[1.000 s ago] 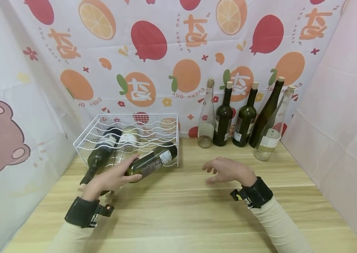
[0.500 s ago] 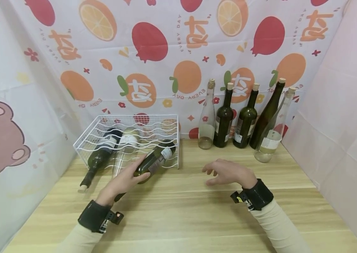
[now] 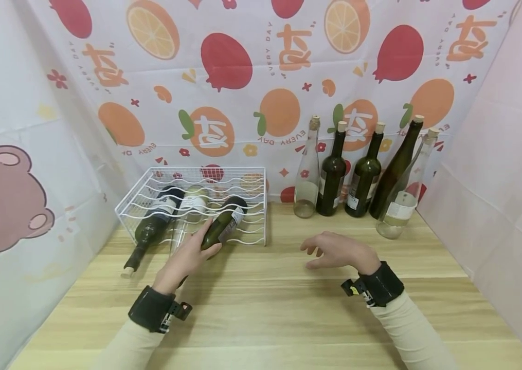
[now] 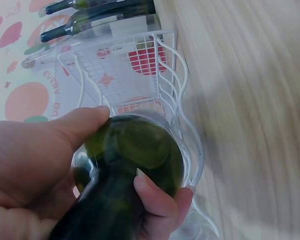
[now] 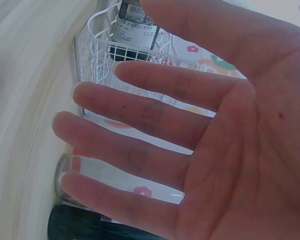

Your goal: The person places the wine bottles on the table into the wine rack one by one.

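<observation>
Head view: patterned sheeting (image 3: pixel 242 92) backs wooden table (image 3: pixel 270 313), left fingers (image 3: pixel 202 235) grip green bottle (image 3: pixel 218 230), right fingers (image 3: pixel 312 240) spread empty

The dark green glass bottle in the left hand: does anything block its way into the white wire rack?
Nothing visible blocks the held bottle: its base points into the rack, and the clear glass bottle inside lies left of it.

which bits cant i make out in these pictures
- Head view: mouth of the held green bottle, hidden by the left hand and wrist.
- Head view: print on the label of the rightmost clear bottle, too small.
- Right wrist view: part of the dark bottle, cut off by the bottom edge.
</observation>
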Demonstrator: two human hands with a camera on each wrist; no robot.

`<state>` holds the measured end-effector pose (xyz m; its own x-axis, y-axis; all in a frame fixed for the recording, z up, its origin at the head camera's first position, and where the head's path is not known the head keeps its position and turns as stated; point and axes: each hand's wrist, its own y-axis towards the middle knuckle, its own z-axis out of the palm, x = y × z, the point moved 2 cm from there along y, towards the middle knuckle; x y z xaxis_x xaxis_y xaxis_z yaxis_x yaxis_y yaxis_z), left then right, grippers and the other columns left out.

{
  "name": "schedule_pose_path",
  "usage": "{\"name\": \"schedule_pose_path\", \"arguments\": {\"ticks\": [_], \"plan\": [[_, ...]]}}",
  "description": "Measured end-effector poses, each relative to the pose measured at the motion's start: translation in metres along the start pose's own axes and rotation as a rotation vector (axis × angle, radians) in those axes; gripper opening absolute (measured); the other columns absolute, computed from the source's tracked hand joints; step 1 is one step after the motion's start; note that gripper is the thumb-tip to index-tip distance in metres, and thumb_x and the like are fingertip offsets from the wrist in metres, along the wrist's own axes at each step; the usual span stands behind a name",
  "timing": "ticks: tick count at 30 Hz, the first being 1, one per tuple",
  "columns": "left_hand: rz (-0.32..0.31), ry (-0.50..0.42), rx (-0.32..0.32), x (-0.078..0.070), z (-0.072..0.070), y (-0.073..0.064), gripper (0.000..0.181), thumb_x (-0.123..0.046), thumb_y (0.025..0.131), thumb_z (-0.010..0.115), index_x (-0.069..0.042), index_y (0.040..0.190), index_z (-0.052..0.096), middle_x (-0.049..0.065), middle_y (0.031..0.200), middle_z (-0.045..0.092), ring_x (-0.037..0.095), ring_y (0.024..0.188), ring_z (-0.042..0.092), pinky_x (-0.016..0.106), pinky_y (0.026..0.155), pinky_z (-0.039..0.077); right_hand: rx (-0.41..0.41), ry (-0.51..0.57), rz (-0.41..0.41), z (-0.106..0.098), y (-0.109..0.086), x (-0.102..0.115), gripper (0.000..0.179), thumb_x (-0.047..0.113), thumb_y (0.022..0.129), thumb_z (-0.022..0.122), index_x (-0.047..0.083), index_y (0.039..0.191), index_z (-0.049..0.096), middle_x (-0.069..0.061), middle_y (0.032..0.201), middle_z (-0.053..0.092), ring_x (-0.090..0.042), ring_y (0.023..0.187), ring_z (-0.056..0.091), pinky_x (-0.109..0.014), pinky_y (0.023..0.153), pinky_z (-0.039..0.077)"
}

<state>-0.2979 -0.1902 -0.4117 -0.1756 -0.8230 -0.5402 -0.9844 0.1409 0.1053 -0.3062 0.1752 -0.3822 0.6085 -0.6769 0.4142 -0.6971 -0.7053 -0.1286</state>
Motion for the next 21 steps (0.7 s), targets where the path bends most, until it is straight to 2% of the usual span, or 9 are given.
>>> {"name": "schedule_pose_path", "arguments": {"ticks": [4,9,14,16,21], "plan": [[-0.044,-0.018,0.002,-0.002,0.004,0.006,0.08,-0.036,0.103,0.062,-0.009,0.165,0.019,0.037,0.142,0.052,0.048,0.123,0.05,0.057,0.094,0.047,0.001,0.005,0.005,0.0,-0.001,-0.001,0.043,0.027,0.097,0.072,0.005,0.133,0.066,-0.019,0.124,0.072,-0.034,0.108,0.072,-0.039,0.092,0.058],[-0.078,-0.005,-0.012,-0.005,0.009,0.013,0.08,-0.036,0.104,0.06,-0.004,0.164,0.018,0.041,0.143,0.05,0.053,0.128,0.048,0.063,0.1,0.045,0.002,0.0,0.008,0.0,-0.001,0.0,0.042,0.028,0.097,0.072,0.006,0.133,0.066,-0.018,0.124,0.072,-0.032,0.107,0.072,-0.039,0.092,0.058],[-0.144,-0.015,-0.008,-0.005,0.015,0.018,0.082,-0.037,0.106,0.056,-0.001,0.165,0.011,0.04,0.157,0.033,0.059,0.146,0.029,0.07,0.115,0.033,-0.001,-0.01,0.013,-0.001,-0.001,0.002,0.042,0.027,0.097,0.072,0.006,0.133,0.067,-0.016,0.126,0.072,-0.032,0.109,0.072,-0.037,0.091,0.058],[-0.151,-0.022,-0.016,-0.006,0.017,0.021,0.082,-0.036,0.107,0.055,0.001,0.164,0.01,0.039,0.16,0.029,0.06,0.149,0.023,0.069,0.118,0.029,-0.003,-0.01,0.012,-0.001,-0.001,0.002,0.041,0.026,0.097,0.072,0.006,0.132,0.067,-0.016,0.126,0.072,-0.033,0.11,0.071,-0.037,0.091,0.058],[-0.142,-0.025,-0.041,-0.007,0.022,0.028,0.082,-0.034,0.107,0.055,0.006,0.162,0.01,0.038,0.16,0.029,0.061,0.15,0.019,0.068,0.121,0.025,-0.005,-0.003,0.008,0.001,-0.002,-0.001,0.041,0.025,0.096,0.072,0.004,0.132,0.067,-0.018,0.124,0.073,-0.032,0.107,0.072,-0.036,0.09,0.058]]}}
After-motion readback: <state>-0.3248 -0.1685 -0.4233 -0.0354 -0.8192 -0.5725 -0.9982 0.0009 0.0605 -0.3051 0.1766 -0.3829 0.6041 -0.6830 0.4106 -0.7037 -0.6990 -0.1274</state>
